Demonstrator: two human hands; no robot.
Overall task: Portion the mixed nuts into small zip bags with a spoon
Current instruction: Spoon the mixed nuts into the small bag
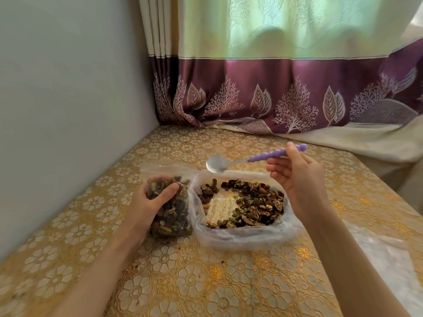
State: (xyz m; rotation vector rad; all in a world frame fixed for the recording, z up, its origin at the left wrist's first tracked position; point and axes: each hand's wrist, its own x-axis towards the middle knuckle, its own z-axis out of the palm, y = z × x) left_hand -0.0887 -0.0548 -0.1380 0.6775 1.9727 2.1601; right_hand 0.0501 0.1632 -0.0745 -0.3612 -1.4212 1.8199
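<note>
- Left hand (146,202): grip curled round a filled zip bag (170,209) of nuts standing on the desk (183,282), thumb across its front.
- Right hand (297,179): grip pinches the purple handle of a spoon (251,160); bowl empty, raised.
- Below the spoon, just right of the bag: tray (240,234) of mixed nuts (254,202), partly emptied.

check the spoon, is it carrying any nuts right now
No, the bowl of the spoon is bare metal, held by the right hand above the container of mixed nuts.
</note>
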